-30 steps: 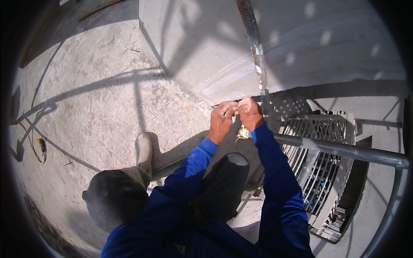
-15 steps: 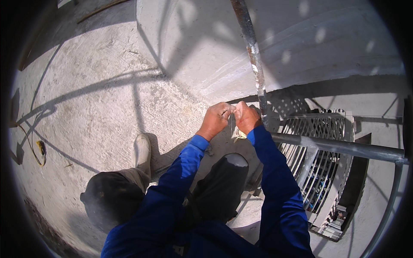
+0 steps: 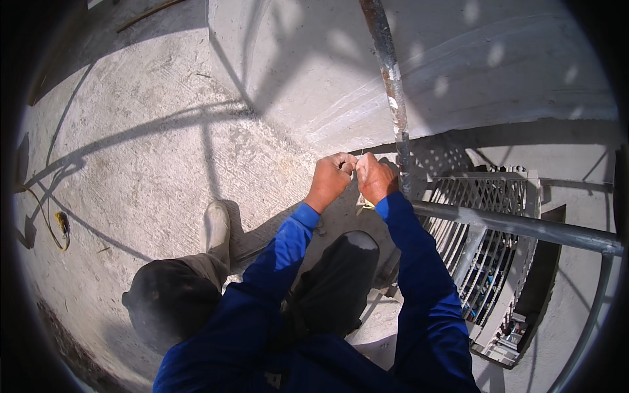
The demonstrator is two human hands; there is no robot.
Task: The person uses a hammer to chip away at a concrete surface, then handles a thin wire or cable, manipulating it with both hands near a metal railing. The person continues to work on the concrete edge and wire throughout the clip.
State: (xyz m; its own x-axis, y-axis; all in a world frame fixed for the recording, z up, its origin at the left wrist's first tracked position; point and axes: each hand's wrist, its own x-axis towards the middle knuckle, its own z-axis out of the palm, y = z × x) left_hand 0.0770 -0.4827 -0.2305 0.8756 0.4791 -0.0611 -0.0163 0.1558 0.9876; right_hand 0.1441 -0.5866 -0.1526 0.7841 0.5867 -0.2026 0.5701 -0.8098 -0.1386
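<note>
My left hand [image 3: 332, 178] and my right hand [image 3: 377, 180] are close together in the middle of the view, in front of the upright pipe. Both are closed, with thumbs and fingertips pinched toward each other. A very thin string seems to run between the fingertips, though most of it is too fine to follow. Below my right hand hangs a small pale-yellow scrap [image 3: 365, 207], partly hidden by the wrist. The rusty, paint-spotted upright pipe [image 3: 393, 92] stands just beyond my right hand.
A grey horizontal pipe [image 3: 544, 226] runs right from beside my right wrist. Under it, a slatted metal grating [image 3: 488, 252] borders an opening with a drop. A pale concrete wall [image 3: 314, 78] rises ahead. A yellow cord bundle [image 3: 62, 223] lies on the floor at left.
My hands stay in almost the same place, with the left fingers curled slightly differently. The thin line hanging between them earlier no longer shows there. The view has shifted slightly.
</note>
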